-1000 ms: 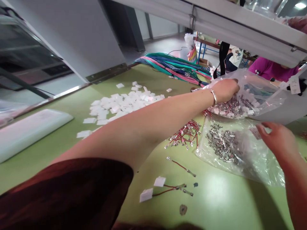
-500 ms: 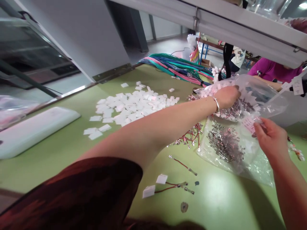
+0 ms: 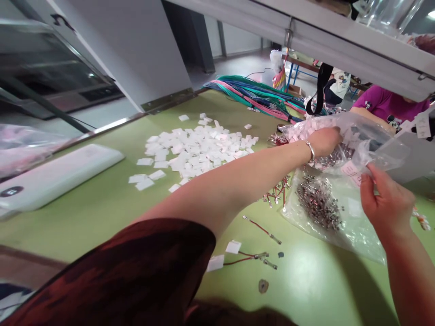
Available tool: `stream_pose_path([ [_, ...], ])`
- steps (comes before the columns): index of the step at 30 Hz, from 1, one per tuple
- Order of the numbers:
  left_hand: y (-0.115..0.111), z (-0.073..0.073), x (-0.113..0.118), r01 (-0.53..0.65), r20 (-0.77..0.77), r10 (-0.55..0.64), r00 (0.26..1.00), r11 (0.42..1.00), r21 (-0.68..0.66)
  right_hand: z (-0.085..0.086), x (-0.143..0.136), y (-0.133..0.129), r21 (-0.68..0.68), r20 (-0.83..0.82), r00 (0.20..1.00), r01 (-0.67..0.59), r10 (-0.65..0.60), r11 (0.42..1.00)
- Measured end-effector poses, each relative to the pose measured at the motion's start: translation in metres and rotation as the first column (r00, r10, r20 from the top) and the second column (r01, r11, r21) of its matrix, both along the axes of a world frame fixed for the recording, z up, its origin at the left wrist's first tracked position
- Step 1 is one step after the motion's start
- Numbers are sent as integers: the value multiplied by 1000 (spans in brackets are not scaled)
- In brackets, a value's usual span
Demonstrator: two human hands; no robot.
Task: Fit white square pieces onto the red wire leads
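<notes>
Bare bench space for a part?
Free: green tabletop between the long white object and white pieces; also right of the brown scrap, in front of the lower bag. Crowded: by left hand, right hand, upper bag, metal pieces.

Wiring workshop, green workbench (image 3: 102,213) is carrying white connectors (image 3: 200,149), coloured wire bundles (image 3: 251,93) are lying behind, bagged metal terminals (image 3: 317,201) are resting alongside

A long white block (image 3: 64,174) with a dark oval mark lies at left; a grey panel (image 3: 125,45) rises upper left; teal, blue and pink wires (image 3: 249,96) lie bundled at upper centre; a pale beam (image 3: 326,43) slants across the upper right, a black strap (image 3: 321,88) below it; a person in magenta (image 3: 384,102) shows beneath the beam.
</notes>
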State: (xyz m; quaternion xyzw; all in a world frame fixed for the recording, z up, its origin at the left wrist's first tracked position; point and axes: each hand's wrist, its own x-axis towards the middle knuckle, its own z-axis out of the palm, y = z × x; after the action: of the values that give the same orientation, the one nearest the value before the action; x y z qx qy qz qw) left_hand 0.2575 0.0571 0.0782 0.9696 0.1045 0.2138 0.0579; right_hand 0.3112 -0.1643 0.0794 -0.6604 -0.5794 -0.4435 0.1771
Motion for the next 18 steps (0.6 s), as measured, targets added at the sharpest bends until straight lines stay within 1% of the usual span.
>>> stream_pose_path([
  [2,0,-1,0,6,-5,-6,1000,1000,5,1,2,-2,70,62,998,-5,1,998],
  [3,0,-1,0,9,-7,-9,1000,1000,8,2,3,-3,83,87,996,-17,10,996],
  [6,-1,-3,0,13,-9,-13,1000,1000,11,5,5,-6,67,132,991,-43,34,997],
  [8,-2,-4,0,16,-9,-16,1000,1000,10,7,6,-7,89,129,992,-26,15,996],
  [12,-2,-6,0,20,-7,-20,1000,1000,6,7,9,-12,99,48,999,13,-18,995],
  [15,-2,-6,-1,30,-18,-30,999,1000,6,5,10,-15,173,-26,997,74,-70,982],
  [18,-4,-6,-4,36,-33,-36,999,999,-6,4,11,-19,266,-141,988,105,-69,958],
])
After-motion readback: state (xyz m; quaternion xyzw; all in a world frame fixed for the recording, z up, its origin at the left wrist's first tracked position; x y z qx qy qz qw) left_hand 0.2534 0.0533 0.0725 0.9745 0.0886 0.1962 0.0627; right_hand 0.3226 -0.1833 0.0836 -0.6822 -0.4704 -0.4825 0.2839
